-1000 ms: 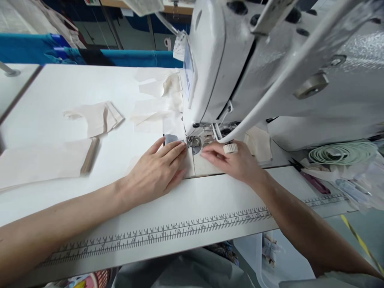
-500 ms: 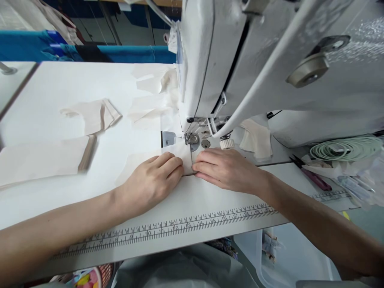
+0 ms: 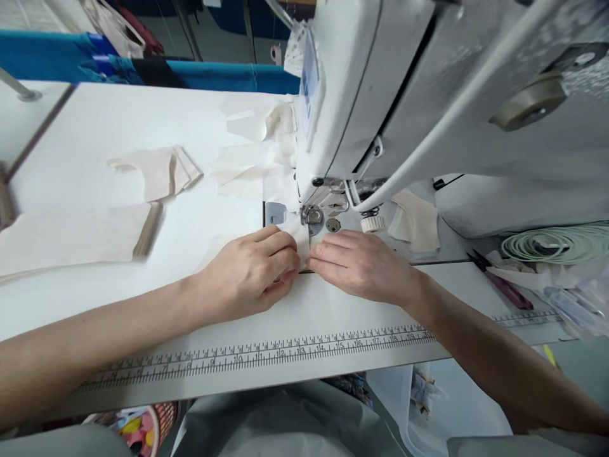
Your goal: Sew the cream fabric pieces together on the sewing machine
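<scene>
A pale piece of fabric (image 3: 299,232) lies under the presser foot (image 3: 305,214) of a white sewing machine (image 3: 328,95). To its left, my left hand (image 3: 257,270) is closed, thumb and fingers pinching the cloth near its front edge. My right hand (image 3: 356,263) presses its closed fingertips on the right edge of the same piece, just in front of the foot. Both hands rest low over the machine bed, with a narrow gap between them. The fingertips partly hide the cloth.
Stacked cream fabric pieces (image 3: 76,235) and a smaller stack (image 3: 157,171) lie on the left. More cut cloth (image 3: 416,222) sits right of the needle. Thread snips (image 3: 507,285) and a coil of pale green cord (image 3: 552,244) are farther right. A printed ruler (image 3: 280,352) runs along the front edge.
My left hand's thumb and fingers have shifted on the cloth, curling closer together. My right hand stays about the same by the fabric edge. The whole view has shifted slightly.
</scene>
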